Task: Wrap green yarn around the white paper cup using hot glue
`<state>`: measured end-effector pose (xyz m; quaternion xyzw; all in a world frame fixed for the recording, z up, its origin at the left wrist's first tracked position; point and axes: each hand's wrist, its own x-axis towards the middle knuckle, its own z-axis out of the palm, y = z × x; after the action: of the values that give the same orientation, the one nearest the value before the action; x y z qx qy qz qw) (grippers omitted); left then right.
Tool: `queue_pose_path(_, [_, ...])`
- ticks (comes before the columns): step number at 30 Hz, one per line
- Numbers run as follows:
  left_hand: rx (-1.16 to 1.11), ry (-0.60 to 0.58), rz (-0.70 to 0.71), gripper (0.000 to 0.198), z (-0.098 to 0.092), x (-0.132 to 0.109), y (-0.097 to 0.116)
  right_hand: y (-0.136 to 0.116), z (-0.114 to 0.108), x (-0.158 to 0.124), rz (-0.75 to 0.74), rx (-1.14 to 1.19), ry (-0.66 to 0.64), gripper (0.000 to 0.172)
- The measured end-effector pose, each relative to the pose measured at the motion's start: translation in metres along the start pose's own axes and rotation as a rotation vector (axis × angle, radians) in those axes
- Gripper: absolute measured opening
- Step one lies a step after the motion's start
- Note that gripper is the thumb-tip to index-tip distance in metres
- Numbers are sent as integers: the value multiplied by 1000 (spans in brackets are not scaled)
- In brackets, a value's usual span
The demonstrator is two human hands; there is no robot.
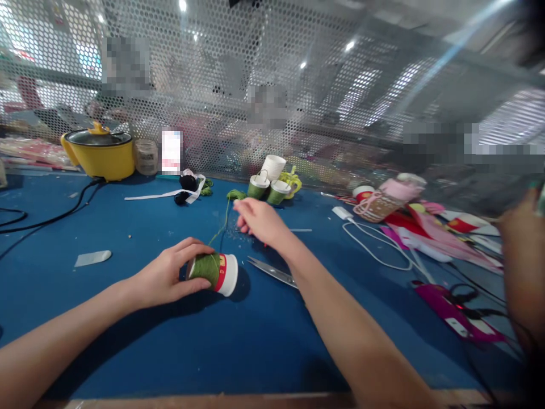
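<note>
My left hand point(181, 270) is wrapped around a white paper cup point(230, 275) lying tilted on its side, its wall wound with green yarn point(206, 268) beside a red band. A thin strand runs from the cup to a small heap of green yarn point(236, 194) farther back. Close to that strand, my right hand point(260, 220) is raised with its fingers curled together; whether anything is between them I cannot make out. Scissors point(272, 271) lie partly under my right forearm. Behind my right hand stand green-wrapped small cups point(258, 186) and a plain white cup point(273, 166).
A yellow electric pot point(106, 156), a jar point(146, 157) and a lit phone point(172, 150) line the back left by a perforated screen. To the right are a pink-topped bottle point(385, 199), a white cable point(374, 257) and a purple power strip point(457, 312). Another person's arm point(522, 255) shows at far right.
</note>
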<state>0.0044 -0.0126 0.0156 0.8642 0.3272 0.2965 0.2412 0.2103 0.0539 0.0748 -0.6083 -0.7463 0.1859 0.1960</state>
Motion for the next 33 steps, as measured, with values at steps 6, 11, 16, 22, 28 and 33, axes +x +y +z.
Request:
queue_pose_path(6, [67, 112, -29, 36, -7, 2, -5, 58, -33, -16, 213, -258, 101, 16])
queue_pose_path(11, [90, 101, -51, 37, -3, 1, -9, 86, -12, -27, 289, -293, -32, 11])
queue_pose_path(16, [138, 100, -13, 39, -2, 1, -7, 83, -3, -30, 348, -223, 30, 21])
queue_pose_path(22, [120, 71, 4, 37, -4, 0, -6, 60, -19, -52, 174, 190, 23, 24])
queue_pose_path(28, [86, 61, -6, 33, -6, 1, -8, 32, -18, -73, 139, 390, -33, 22])
queue_pose_path(33, [82, 46, 12, 35, -7, 0, -10, 22, -12, -83, 149, 428, -125, 22])
